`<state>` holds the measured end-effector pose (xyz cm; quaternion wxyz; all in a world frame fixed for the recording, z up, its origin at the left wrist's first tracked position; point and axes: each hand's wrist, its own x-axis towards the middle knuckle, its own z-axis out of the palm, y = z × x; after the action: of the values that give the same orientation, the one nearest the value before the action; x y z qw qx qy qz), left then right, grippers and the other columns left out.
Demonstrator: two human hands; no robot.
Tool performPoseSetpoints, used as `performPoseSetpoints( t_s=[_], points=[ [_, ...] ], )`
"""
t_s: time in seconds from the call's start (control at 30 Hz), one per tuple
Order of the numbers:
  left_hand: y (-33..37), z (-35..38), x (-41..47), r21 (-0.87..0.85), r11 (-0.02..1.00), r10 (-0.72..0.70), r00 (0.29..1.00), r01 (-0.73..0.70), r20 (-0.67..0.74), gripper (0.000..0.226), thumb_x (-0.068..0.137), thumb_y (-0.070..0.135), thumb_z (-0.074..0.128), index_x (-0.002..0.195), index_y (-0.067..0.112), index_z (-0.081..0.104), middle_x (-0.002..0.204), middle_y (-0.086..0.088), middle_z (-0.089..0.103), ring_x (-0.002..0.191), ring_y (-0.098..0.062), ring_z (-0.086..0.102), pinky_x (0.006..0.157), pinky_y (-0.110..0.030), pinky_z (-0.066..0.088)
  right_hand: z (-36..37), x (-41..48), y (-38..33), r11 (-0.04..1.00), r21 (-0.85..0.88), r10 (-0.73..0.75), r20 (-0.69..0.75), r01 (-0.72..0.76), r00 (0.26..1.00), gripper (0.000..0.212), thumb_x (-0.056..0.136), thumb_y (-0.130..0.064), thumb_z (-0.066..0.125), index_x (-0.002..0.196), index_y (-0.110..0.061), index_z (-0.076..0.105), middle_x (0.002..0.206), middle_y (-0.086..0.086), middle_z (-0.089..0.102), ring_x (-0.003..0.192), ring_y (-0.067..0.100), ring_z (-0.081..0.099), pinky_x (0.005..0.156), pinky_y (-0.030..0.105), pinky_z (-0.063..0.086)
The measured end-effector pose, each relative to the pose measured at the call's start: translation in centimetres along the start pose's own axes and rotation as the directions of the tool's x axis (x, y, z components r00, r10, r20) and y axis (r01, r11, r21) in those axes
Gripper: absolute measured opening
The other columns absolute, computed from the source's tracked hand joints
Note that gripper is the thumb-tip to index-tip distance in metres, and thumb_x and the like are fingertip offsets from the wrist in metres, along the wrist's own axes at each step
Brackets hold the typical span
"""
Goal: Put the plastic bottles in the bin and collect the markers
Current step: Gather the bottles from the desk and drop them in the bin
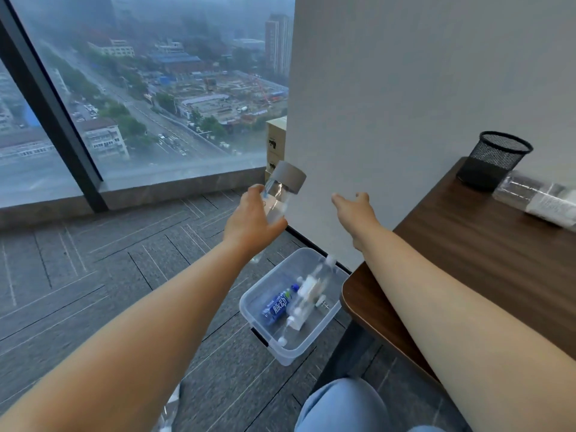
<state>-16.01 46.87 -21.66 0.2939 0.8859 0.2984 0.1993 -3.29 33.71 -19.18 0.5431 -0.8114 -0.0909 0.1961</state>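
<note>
One clear bottle is gripped by curled fingers of the left hand; right hand fingers unreadable.

the grey-capped bottle has its base buried in the left hand. the right hand hides its own fingers. the wrapped bottle on the table runs off the right edge.

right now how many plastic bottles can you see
4 visible: a grey-capped bottle in the left hand, a labelled bottle lying on the table beside the mesh cup, a blue-labelled bottle and a clear bottle in the bin. Clear ones overlap there, so more may be hidden.
</note>
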Motion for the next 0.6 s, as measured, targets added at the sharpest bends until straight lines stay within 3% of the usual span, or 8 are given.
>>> performPoseSetpoints(
  t_s=[0.1,0.17,0.23,0.37,0.43,0.5,0.6],
  points=[
    [-0.4,1.9,0.1,0.019,1.0,-0.023,0.995,0.022,0.093,0.074,0.082,0.039,0.062,0.141,0.016,0.024,0.141,-0.01,0.041,0.113,-0.031,0.055,0.092,-0.045,0.048,-0.1,-0.8,0.4,0.997,-0.041,-0.065,0.009,0.066,0.998,0.06,0.094,-0.022,0.05,0.146,-0.01,0.022,0.141,0.013,0.041,0.114,0.024,0.046,0.086,0.028,0.032],
    [-0.5,3.1,0.5,0.026,0.999,-0.042,0.992,0.039,0.123,0.074,0.081,0.042,0.062,0.141,0.017,0.025,0.139,-0.01,0.044,0.112,-0.03,0.056,0.092,-0.047,0.049,-0.2,-1.0,0.4,0.993,-0.036,-0.11,0.016,0.11,0.994,0.056,0.093,-0.016,0.05,0.144,-0.009,0.026,0.121,0.013,0.051,0.095,0.017,0.045,0.083,0.026,0.034],
    [-0.5,4.1,1.0,0.007,0.999,-0.054,0.989,0.053,0.14,0.075,0.083,0.045,0.06,0.142,0.018,0.023,0.139,-0.01,0.046,0.115,-0.03,0.054,0.094,-0.049,0.047,-0.2,-0.9,0.4,0.99,-0.035,-0.136,0.002,0.136,0.991,0.053,0.093,-0.014,0.05,0.141,-0.009,0.029,0.102,0.006,0.05,0.089,0.015,0.046,0.08,0.026,0.035],
    [-0.7,5.7,1.9,0.054,0.998,-0.048,0.962,0.034,0.27,0.078,0.091,0.051,0.046,0.15,0.018,0.005,0.155,-0.013,0.02,0.141,-0.032,0.024,0.114,-0.048,0.025,-0.2,-0.8,0.5,0.989,-0.006,-0.15,-0.029,0.15,0.988,0.049,0.092,-0.013,0.051,0.137,-0.01,0.033,0.085,-0.002,0.048,0.08,0.012,0.049,0.064,0.019,0.038],
    [-1.0,6.1,1.8,0.09,0.996,-0.05,0.955,0.025,0.293,0.074,0.094,0.049,0.04,0.15,0.014,0.005,0.157,-0.013,0.014,0.145,-0.029,0.014,0.118,-0.045,0.016,-0.3,-0.7,0.5,0.988,0.013,-0.152,-0.041,0.153,0.988,0.048,0.091,-0.013,0.051,0.136,-0.009,0.034,0.09,0.001,0.05,0.086,0.015,0.051,0.072,0.022,0.04],
    [-1.2,6.0,1.5,0.092,0.995,-0.054,0.96,0.03,0.274,0.067,0.096,0.042,0.039,0.149,0.011,0.013,0.155,-0.014,0.019,0.143,-0.03,0.019,0.116,-0.042,0.018,-0.4,-0.8,0.5,0.988,0.024,-0.153,-0.039,0.154,0.987,0.046,0.091,-0.013,0.05,0.134,-0.009,0.036,0.091,0.002,0.051,0.089,0.017,0.053,0.076,0.026,0.039],
    [-1.2,5.2,0.8,0.101,0.994,-0.056,0.973,0.034,0.222,0.049,0.096,0.031,0.042,0.14,0.01,0.033,0.143,-0.014,0.04,0.129,-0.03,0.042,0.106,-0.042,0.035,-0.3,-1.3,0.2,0.983,0.024,-0.18,-0.011,0.18,0.984,0.033,0.09,-0.009,0.049,0.123,-0.008,0.047,0.091,0.004,0.057,0.084,0.016,0.056,0.073,0.024,0.042]
  ],
)
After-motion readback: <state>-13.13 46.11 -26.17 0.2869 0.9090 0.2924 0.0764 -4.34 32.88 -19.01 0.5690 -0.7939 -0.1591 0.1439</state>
